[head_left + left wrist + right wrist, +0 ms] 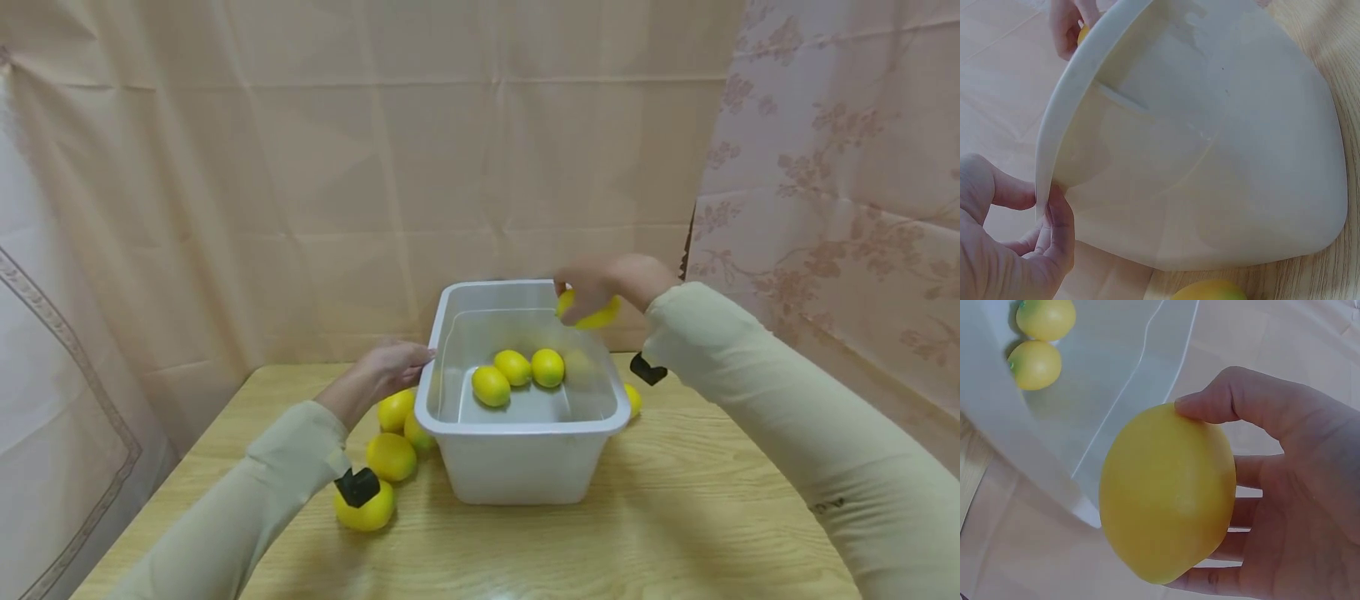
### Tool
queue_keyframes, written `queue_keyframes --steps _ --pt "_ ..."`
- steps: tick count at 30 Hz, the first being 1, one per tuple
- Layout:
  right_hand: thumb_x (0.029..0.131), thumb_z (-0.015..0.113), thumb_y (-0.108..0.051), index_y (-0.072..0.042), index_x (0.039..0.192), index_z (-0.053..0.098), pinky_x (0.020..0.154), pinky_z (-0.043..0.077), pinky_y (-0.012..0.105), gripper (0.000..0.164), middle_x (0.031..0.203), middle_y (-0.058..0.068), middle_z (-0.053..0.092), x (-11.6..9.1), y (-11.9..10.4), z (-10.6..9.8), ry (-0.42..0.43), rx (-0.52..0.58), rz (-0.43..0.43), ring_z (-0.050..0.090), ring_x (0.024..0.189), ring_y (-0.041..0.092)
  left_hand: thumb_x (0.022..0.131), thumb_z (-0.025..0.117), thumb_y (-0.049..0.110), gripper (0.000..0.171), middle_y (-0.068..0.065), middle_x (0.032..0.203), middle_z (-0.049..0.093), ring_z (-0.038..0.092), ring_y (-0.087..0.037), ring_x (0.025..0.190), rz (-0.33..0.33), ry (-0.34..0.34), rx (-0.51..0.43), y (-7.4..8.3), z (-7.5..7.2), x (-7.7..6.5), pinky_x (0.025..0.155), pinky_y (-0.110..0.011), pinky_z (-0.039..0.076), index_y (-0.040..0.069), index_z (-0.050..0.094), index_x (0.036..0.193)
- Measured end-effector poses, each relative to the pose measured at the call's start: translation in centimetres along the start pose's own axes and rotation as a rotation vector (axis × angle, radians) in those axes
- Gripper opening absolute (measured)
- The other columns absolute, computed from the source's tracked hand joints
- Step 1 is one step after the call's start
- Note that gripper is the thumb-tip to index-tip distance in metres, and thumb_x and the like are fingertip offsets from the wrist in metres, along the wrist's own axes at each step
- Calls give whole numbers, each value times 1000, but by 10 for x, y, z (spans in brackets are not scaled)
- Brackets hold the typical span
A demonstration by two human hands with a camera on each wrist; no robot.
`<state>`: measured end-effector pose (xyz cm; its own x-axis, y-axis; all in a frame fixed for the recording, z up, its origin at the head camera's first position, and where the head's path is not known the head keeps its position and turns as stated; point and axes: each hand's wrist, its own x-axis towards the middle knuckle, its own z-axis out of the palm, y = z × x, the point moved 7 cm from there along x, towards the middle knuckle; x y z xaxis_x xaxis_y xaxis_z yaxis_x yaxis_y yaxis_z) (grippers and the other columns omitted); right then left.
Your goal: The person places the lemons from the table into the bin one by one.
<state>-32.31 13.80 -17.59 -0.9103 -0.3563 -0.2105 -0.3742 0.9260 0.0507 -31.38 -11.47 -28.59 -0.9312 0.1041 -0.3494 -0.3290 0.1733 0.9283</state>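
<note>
A whitish plastic bin (517, 467) stands on the table with three lemons (491, 387) on its floor. My left hand (390, 368) pinches the bin's left rim, the thumb on one side and curled fingers under the lip in the left wrist view. Over the bin's far right corner, my right hand (600, 283) grips another lemon (1169, 494) between thumb and fingers. In the right wrist view that lemon overlaps the bin's rim, and two of the lemons inside show beyond it.
Several lemons (392, 457) lie on the wooden table (315, 558) along the bin's left side. One more lemon (633, 401) peeks out at its right, mostly hidden. A beige curtain (337, 183) hangs behind the table, and a floral cloth (840, 192) hangs at the right.
</note>
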Motion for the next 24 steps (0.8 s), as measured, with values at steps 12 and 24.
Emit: queue_keyframes --steps 12,24 --pt "83 65 -36 -14 116 58 80 45 35 40 114 4 59 25 -9 3 -38 10 58 52 99 23 96 54 8 41 -1 86 63 61 -6 74 25 -19 -31 1 -1 -1 69 -14 54 -11 46 132" --pt "83 65 -36 -12 104 59 69 40 29 32 100 3 56 46 -18 13 -68 13 28 50 87 19 96 54 9 42 0 85 62 60 -6 75 13 -5 -25 -1 -6 -1 69 -14 54 -11 46 133"
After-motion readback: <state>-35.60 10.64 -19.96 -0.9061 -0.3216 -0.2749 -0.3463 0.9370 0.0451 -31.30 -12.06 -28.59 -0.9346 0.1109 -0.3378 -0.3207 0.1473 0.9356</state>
